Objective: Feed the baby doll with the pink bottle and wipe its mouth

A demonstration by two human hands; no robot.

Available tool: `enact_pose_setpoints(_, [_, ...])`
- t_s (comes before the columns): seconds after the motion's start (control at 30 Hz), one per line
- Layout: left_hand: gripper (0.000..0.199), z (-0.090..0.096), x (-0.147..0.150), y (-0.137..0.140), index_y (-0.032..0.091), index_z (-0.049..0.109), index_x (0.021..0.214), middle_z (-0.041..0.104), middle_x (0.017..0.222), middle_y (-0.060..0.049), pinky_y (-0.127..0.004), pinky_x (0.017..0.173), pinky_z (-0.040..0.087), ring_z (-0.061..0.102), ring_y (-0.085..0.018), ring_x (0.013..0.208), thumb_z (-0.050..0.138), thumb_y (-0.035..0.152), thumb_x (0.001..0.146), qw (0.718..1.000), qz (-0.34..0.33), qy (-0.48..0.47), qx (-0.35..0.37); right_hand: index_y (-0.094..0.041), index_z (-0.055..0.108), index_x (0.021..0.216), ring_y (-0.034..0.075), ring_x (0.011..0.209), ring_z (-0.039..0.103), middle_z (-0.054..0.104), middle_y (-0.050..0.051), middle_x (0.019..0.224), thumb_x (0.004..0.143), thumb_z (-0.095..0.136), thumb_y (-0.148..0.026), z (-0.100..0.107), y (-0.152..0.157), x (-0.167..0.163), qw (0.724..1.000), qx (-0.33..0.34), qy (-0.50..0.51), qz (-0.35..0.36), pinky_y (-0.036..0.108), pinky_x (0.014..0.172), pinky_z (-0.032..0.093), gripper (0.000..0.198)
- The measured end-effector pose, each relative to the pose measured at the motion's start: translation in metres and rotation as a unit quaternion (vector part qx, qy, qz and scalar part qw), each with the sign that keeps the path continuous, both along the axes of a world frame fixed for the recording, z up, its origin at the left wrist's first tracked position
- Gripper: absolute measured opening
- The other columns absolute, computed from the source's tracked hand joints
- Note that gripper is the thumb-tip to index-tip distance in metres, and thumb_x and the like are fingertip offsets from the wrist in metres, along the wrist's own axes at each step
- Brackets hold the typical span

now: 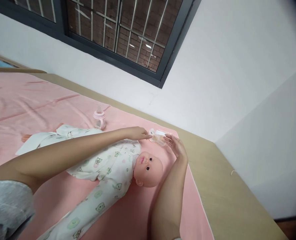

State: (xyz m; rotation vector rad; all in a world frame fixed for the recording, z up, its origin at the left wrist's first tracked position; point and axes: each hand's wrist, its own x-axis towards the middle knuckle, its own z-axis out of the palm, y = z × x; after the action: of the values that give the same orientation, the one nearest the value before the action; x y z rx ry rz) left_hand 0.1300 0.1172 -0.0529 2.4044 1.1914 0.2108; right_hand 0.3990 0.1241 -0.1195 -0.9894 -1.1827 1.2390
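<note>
At the far corner of the pink sheet, a small clear plastic packet with a white strip lies between my hands. My left hand reaches in from the left, its fingertips pinched at the packet's left edge. On the other side, my right hand has its fingers apart, the tips touching the packet's right edge. A bald baby doll lies on its back just below the packet. It wears a white printed outfit, partly covered by my left forearm.
A pink-topped baby bottle stands upright beyond the doll. The pink sheet spreads over a wooden surface, which shows along the right and back edges. White walls and a barred window rise behind.
</note>
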Motion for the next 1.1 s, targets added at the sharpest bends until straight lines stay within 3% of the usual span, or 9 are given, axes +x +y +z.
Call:
enact_pose_setpoints(0.13, [0.060, -0.001, -0.010, -0.004, 0.014, 0.066, 0.108, 0.068, 0.113, -0.011, -0.031, 0.085, 0.044, 0.062, -0.027, 0.100, 0.035, 0.062, 0.092, 0.994, 0.023, -0.103, 0.016, -0.020, 0.068, 0.071, 0.017, 0.085, 0.064, 0.069, 0.004, 0.083, 0.073, 0.071, -0.054, 0.033, -0.015, 0.001, 0.995, 0.069, -0.058, -0.030, 0.034, 0.090, 0.052, 0.034])
enact_pose_setpoints(0.27, [0.059, -0.001, -0.013, -0.012, 0.016, 0.062, 0.122, 0.061, 0.131, -0.008, -0.028, 0.099, 0.041, 0.055, -0.024, 0.118, 0.038, 0.060, 0.092, 0.979, 0.025, -0.200, 0.024, -0.020, 0.062, 0.068, 0.012, 0.069, 0.056, 0.061, -0.001, 0.071, 0.065, 0.081, -0.044, 0.056, -0.030, -0.011, 0.986, 0.104, -0.129, -0.031, 0.028, 0.073, 0.050, 0.030])
enact_pose_setpoints(0.4, [0.065, 0.001, -0.015, -0.025, 0.015, 0.054, 0.134, 0.052, 0.141, -0.010, -0.031, 0.101, 0.041, 0.052, -0.026, 0.123, 0.046, 0.061, 0.089, 0.963, 0.035, -0.269, -0.001, -0.021, 0.061, 0.074, 0.011, 0.067, 0.054, 0.058, -0.003, 0.073, 0.059, 0.086, -0.034, 0.073, -0.043, -0.028, 0.976, 0.121, -0.175, 0.042, 0.024, 0.065, 0.046, 0.032])
enact_pose_setpoints(0.5, [0.064, 0.003, -0.018, -0.033, 0.018, 0.053, 0.136, 0.050, 0.143, -0.009, -0.033, 0.102, 0.041, 0.050, -0.026, 0.126, 0.055, 0.058, 0.086, 0.951, 0.012, -0.310, -0.025, -0.022, 0.060, 0.081, 0.011, 0.069, 0.058, 0.060, -0.002, 0.080, 0.062, 0.084, -0.033, 0.085, -0.054, -0.041, 0.966, 0.103, -0.216, 0.100, 0.025, 0.065, 0.048, 0.033])
enact_pose_setpoints(0.63, [0.053, 0.003, -0.023, -0.037, 0.020, 0.056, 0.132, 0.053, 0.139, -0.006, -0.032, 0.104, 0.040, 0.049, -0.023, 0.127, 0.060, 0.047, 0.086, 0.948, -0.051, -0.315, 0.004, -0.022, 0.063, 0.092, 0.014, 0.083, 0.062, 0.064, 0.002, 0.100, 0.069, 0.080, -0.033, 0.097, -0.065, -0.057, 0.947, 0.123, -0.263, 0.138, 0.027, 0.072, 0.050, 0.031])
enact_pose_setpoints(0.77, [0.053, 0.000, -0.030, -0.038, 0.021, 0.057, 0.129, 0.057, 0.134, -0.005, -0.032, 0.102, 0.040, 0.051, -0.023, 0.124, 0.069, 0.041, 0.081, 0.940, -0.054, -0.336, 0.032, -0.023, 0.065, 0.100, 0.018, 0.102, 0.061, 0.064, 0.006, 0.110, 0.076, 0.074, -0.034, 0.103, -0.072, -0.069, 0.928, 0.169, -0.289, 0.165, 0.030, 0.083, 0.050, 0.028])
enact_pose_setpoints(1.1, [0.026, -0.003, -0.038, -0.051, 0.017, 0.072, 0.089, 0.069, 0.099, -0.002, -0.028, 0.082, 0.045, 0.062, -0.021, 0.093, 0.072, 0.041, 0.079, 0.928, -0.078, -0.363, -0.030, -0.024, 0.064, 0.109, 0.017, 0.093, 0.060, 0.065, 0.006, 0.110, 0.082, 0.067, -0.033, 0.110, -0.079, -0.082, 0.906, 0.187, -0.343, 0.163, 0.033, 0.081, 0.050, 0.028])
